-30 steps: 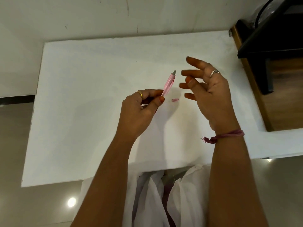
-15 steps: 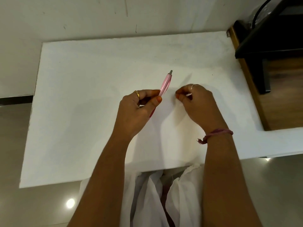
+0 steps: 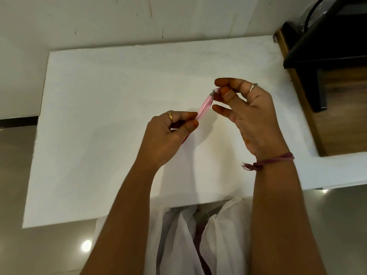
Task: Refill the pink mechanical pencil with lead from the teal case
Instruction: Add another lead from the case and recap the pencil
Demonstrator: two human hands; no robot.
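My left hand (image 3: 166,139) grips the lower part of the pink mechanical pencil (image 3: 204,106), which slants up and to the right above the white table (image 3: 99,116). Thumb and forefinger of my right hand (image 3: 250,116) pinch a small pink cap piece (image 3: 217,89) right at the pencil's grey upper end. The cap looks to be touching that end, though fingers hide the joint. No teal case is in view, and no loose lead can be made out.
A wooden surface (image 3: 341,108) adjoins the table on the right, with a black stand or device (image 3: 327,36) on it. A white wall runs behind the table. White cloth (image 3: 218,235) hangs at the near edge.
My right hand went down to the table, took the small pink piece that lay there, and has lifted it to the pencil's upper end. The left hand has kept the pencil nearly still.
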